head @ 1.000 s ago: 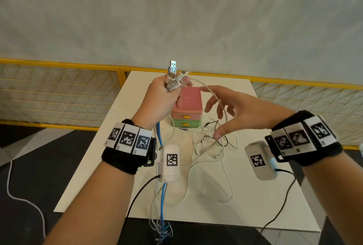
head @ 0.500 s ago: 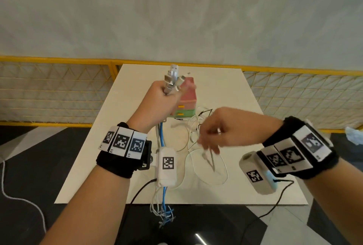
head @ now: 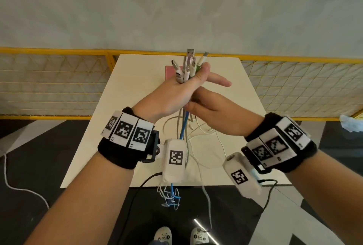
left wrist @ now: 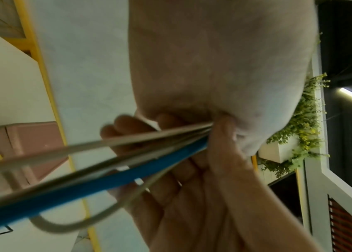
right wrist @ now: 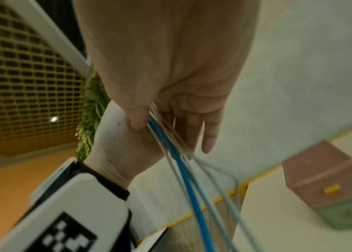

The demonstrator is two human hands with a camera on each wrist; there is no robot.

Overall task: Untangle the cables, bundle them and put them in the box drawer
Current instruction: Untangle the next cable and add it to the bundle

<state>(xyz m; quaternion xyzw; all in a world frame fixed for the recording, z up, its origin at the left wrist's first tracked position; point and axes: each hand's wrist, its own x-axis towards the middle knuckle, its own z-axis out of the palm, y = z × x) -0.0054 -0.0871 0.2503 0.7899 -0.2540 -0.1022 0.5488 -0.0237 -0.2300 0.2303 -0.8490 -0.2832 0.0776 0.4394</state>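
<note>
Counter (head: 137, 119) first: pale top, with the box (right wrist: 330, 189) sitting toward the far edge, pink upper part, green drawer under it, both with yellow handles. Drawers look closed to me.

Cables (head: 183, 125) are mostly off the counter. Left hand (head: 172, 95) is fisted around the whole bunch just below the plugs (head: 188, 66), which fan out above the fist. Right hand (head: 212, 107) sits right under the left one, touching it; in the right wrist view its thumb presses the strands against loosely straight fingers, so more a guiding pinch than a full fist. Below that, the blue cable (right wrist: 183, 168) and the white ones hang down, some loops lying on the counter, the tail ends dangling past the near edge in a snarl.

Handling-wise, I'd guess: light, floppy stuff, smooth jackets, so it'll slide through fingers easily, which helps for combing out. Snarl at the bottom could snag though. Best hold is where the left already has it, on the cords just under the plugs, not on the metal tips themselves.
</note>
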